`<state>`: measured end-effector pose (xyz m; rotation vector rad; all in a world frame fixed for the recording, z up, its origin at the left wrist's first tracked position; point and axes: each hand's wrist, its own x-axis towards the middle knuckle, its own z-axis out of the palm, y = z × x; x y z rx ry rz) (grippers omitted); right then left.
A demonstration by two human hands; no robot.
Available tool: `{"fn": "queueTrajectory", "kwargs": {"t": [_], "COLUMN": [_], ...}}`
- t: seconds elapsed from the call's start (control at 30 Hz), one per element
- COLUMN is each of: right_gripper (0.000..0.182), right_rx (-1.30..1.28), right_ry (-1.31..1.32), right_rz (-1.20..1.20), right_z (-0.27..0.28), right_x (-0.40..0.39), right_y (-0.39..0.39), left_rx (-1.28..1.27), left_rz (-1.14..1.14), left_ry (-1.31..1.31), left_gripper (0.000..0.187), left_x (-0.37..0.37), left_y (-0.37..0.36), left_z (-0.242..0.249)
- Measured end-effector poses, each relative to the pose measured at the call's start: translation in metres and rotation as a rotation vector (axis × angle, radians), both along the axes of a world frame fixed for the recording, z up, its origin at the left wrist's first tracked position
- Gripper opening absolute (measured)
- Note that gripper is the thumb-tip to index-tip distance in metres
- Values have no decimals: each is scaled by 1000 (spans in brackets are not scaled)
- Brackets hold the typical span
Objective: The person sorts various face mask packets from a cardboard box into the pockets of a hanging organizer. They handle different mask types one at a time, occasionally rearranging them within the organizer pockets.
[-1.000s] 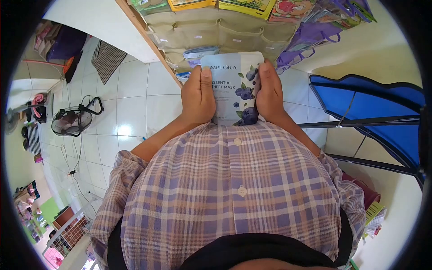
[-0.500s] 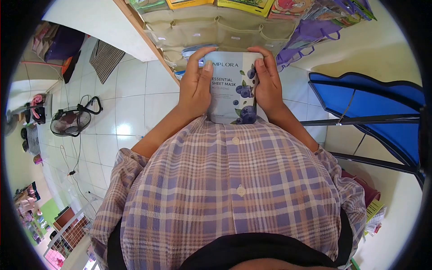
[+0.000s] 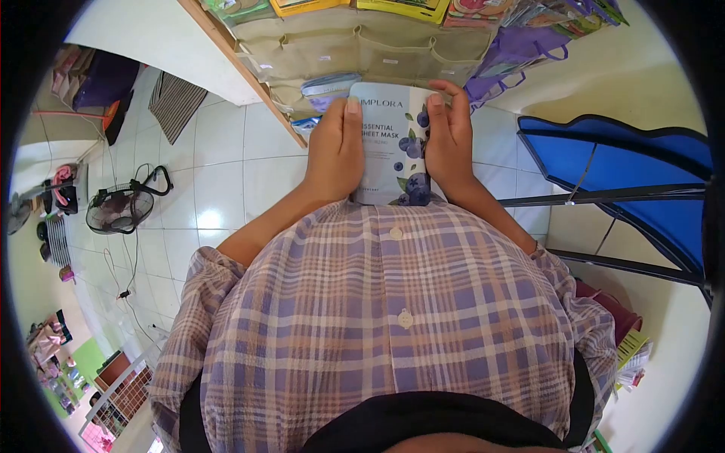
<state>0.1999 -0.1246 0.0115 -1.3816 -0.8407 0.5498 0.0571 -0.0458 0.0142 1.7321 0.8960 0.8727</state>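
Note:
A pale blue-grey sheet mask packet (image 3: 384,162) with blueberry pictures and printed lettering is held upright in front of my chest, its printed face toward me. My left hand (image 3: 337,147) grips its left edge, thumb on the front and the other fingers behind it. On the opposite edge, my right hand (image 3: 451,136) clasps the packet with its thumb in front, while one finger curls above near the top right corner. What lies behind the packet is hidden.
Ahead hangs a beige pocket organizer (image 3: 317,49) with several packets in its pockets. Purple bags (image 3: 521,57) hang beside it. A black fan (image 3: 119,208) with cords lies on the tiled floor at left. A blue panel on a black frame (image 3: 615,162) stands at right.
The packet has turned slightly, its top edge now tilting a little. My left fingers have slid down behind it, no longer showing over the top left corner. The view has shifted slightly.

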Motion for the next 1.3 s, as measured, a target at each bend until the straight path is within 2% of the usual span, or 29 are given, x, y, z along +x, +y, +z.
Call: {"fn": "queueTrajectory", "kwargs": {"t": [0.07,0.2,0.27,0.3,0.37,0.5,0.57,0.6,0.67,0.8,0.87,0.9,0.97,1.07,1.2,1.27,1.3], "right_gripper": [25,26,30,30,33,36,37,37,38,39,40,40,42,50,48,40,39], "right_rx": [-93,-84,-200,-201,-232,-306,-281,-280,-136,-106,-66,-66,-1,-24,-117,-151,-127], "right_ry": [166,188,-95,-95,-258,-214,-4,-5,387,301,265,264,427,495,493,610,647], "right_rz": [1,-103,37,39,46,35,38,38,34,57,98,100,162,202,226,347,398], "right_z": [2,8,-1,-2,-3,1,-5,-2,4,-15,-20,-19,-15,-9,2,5,3], "right_x": [-6,-19,-16,-15,-15,-17,-17,-21,-24,-22,-22,-23,-23,-20,-2,10,13], "right_y": [-6,-22,-37,-40,-45,-43,-38,-34,-27,-33,-35,-34,-29,-19,-12,-10,-7], "left_rx": [69,25,11,10,-29,-65,-64,-63,-9,-65,-133,-132,-363,-425,-348,-336,-336], "left_rz": [-8,40,46,49,-71,-106,-75,-74,-70,-89,-159,-157,-185,-246,-385,-596,-601], "left_ry": [-69,-30,-13,-13,-46,79,122,121,86,56,-189,-189,-391,-468,-368,-163,-159], "left_gripper": [36,39,38,38,39,39,40,40,40,40,42,42,43,42,40,38,38], "left_x": [-1,-5,-6,-7,-12,-18,-18,-18,-16,-19,-21,-21,-20,-16,-28,-36,-37], "left_y": [-3,-10,-10,-10,-11,-19,-19,-17,-14,-17,-18,-19,-20,-15,2,11,13], "left_z": [-9,3,-3,-5,-8,-2,3,3,1,-3,-15,-18,-21,-8,-19,-10,-5]}}
